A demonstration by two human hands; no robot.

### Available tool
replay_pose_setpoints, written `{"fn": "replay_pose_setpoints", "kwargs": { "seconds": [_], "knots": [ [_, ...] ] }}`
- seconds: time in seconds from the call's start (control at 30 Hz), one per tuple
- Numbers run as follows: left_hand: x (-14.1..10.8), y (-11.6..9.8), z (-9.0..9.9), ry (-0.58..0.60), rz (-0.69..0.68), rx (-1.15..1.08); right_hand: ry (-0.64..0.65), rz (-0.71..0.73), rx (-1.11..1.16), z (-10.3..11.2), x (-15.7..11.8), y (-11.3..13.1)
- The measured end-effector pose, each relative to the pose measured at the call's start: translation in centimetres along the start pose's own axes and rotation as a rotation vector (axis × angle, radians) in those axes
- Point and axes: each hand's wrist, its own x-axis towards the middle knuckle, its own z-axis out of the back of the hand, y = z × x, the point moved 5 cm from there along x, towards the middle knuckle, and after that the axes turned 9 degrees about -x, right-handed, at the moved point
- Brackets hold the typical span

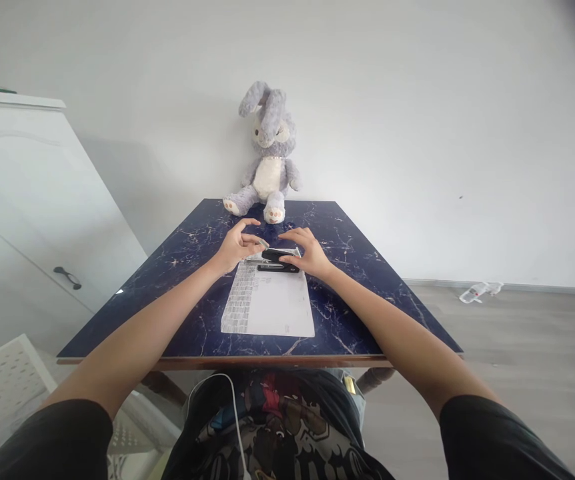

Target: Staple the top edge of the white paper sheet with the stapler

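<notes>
A black stapler lies across the upper part of a printed sheet of paper on the dark blue table. My right hand is at the stapler's right end, with the thumb on its near side and the fingers curved past its far side. From the left, my left hand reaches in with a small pale piece pinched between thumb and fingers, just above the stapler's left end. That piece is too small to name. The sheet's top edge is partly hidden behind the stapler and hands.
A grey plush rabbit sits at the table's far edge, against the wall. A white cabinet stands at left, with a white perforated chair below it. A clear plastic item lies on the floor at right. A white cable hangs over my shirt.
</notes>
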Motion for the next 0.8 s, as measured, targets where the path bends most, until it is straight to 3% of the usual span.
{"fn": "replay_pose_setpoints", "kwargs": {
  "seconds": [0.1, 0.27, 0.4, 0.5, 0.57, 0.67, 0.73, 0.8],
  "knots": [
    [-0.3, 0.3, -1.1, 0.141, 0.020, 0.025, -0.001, 0.092, -0.037, 0.7, 0.4, 1.6],
    [-0.7, 0.4, -2.7, 0.326, 0.028, 0.048, 0.077, 0.207, -0.010, -0.2, 0.3, 3.2],
    [-0.8, 0.3, -3.3, 0.329, 0.036, 0.082, 0.064, 0.215, 0.035, -0.4, 0.3, 3.6],
    [-0.4, 0.1, -2.5, 0.255, 0.007, 0.089, 0.011, 0.114, 0.041, 0.4, 0.8, 2.8],
    [0.2, -0.2, -0.7, 0.130, -0.055, 0.109, -0.082, -0.015, 0.017, 1.6, 1.0, 1.0],
    [1.1, -0.4, 4.2, -0.174, -0.193, 0.237, -0.196, -0.258, -0.059, 3.5, 0.3, -3.8],
    [1.4, 0.1, 7.8, -0.352, -0.201, 0.458, -0.191, -0.407, -0.146, 4.4, -0.9, -7.7],
    [1.6, 1.2, 10.9, -0.451, -0.138, 0.735, -0.141, -0.550, -0.232, 4.9, -2.3, -11.6]
  ]
}}
